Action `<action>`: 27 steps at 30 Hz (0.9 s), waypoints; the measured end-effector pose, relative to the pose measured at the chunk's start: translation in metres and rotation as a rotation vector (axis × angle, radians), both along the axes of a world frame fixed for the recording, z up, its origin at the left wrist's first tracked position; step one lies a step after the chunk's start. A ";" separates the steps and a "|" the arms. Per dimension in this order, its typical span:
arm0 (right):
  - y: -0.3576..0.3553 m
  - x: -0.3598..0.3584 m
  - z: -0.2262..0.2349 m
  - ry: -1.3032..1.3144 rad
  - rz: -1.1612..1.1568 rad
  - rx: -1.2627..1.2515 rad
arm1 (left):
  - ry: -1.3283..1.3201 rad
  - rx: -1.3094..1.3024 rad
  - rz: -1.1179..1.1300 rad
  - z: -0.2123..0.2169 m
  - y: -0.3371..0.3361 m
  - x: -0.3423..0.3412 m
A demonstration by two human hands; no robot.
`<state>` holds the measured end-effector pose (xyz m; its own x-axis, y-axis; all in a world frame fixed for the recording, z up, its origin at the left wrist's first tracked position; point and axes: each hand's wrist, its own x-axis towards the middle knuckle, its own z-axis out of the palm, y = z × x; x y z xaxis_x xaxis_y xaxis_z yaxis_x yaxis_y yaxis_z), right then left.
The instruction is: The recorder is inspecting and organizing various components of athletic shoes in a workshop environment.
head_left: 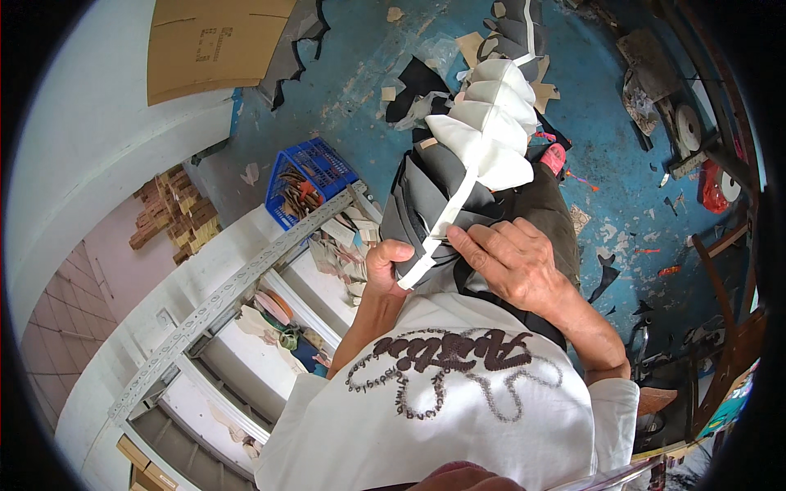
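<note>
A long white strip [460, 199] joins a string of pieces that runs from my lap down toward the floor. Dark grey flat pieces [413, 184], layered in a stack, hang from its near end; puffy white pieces [491, 106] follow farther off. My left hand [386, 263] is closed round the left edge of the grey stack, thumb on top beside the strip's near end. From the right, my right hand [512, 260] rests on the grey pieces with fingers bent and a fingertip at the strip's edge. Its thumb is hidden.
At left, a blue plastic crate [327, 172] holds scraps, beside a metal rack [246, 286] with scraps on its shelves. A cardboard sheet [214, 49] stands at upper left. Dark and pale offcuts [417, 86] litter the blue floor. Machinery [692, 131] stands at the right.
</note>
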<state>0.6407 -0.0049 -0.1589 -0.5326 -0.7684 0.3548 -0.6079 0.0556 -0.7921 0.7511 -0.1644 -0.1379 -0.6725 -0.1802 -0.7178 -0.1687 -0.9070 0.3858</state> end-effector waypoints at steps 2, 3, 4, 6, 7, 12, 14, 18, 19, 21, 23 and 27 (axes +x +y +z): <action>0.000 0.002 -0.002 -0.007 0.003 -0.024 | -0.001 0.007 -0.011 -0.001 0.001 0.001; 0.000 0.002 -0.004 -0.019 0.003 -0.037 | 0.018 0.023 -0.016 -0.001 0.002 0.002; 0.000 0.003 -0.005 -0.016 0.005 -0.044 | -0.015 0.009 -0.023 -0.002 0.003 0.002; 0.001 0.006 -0.006 -0.004 0.007 -0.053 | 0.018 0.053 -0.013 -0.002 0.004 0.004; 0.001 0.007 -0.006 -0.004 0.006 -0.053 | -0.021 0.045 -0.013 -0.002 0.005 0.004; 0.000 0.022 -0.002 -0.096 -0.123 0.104 | -0.072 -0.071 -0.063 -0.001 0.009 0.004; -0.002 0.026 -0.002 -0.118 -0.139 0.082 | -0.092 -0.096 -0.060 0.000 0.009 0.004; -0.003 0.022 -0.007 -0.291 -0.103 -0.053 | -0.042 -0.170 -0.130 0.004 0.007 0.001; -0.002 0.020 -0.009 -0.283 -0.103 -0.081 | -0.014 -0.187 -0.135 0.005 0.006 0.001; -0.002 0.015 -0.009 -0.271 -0.041 -0.140 | -0.011 -0.184 -0.108 0.007 0.007 0.000; -0.001 0.012 -0.007 -0.230 -0.035 -0.137 | -0.005 -0.183 -0.076 0.008 0.007 -0.001; 0.000 0.016 -0.002 -0.174 -0.067 -0.015 | -0.040 -0.142 -0.102 0.005 0.006 0.001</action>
<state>0.6564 -0.0048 -0.1610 -0.6370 -0.7241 0.2643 -0.4569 0.0785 -0.8860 0.7518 -0.1582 -0.1324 -0.6641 -0.2139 -0.7164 -0.2751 -0.8210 0.5002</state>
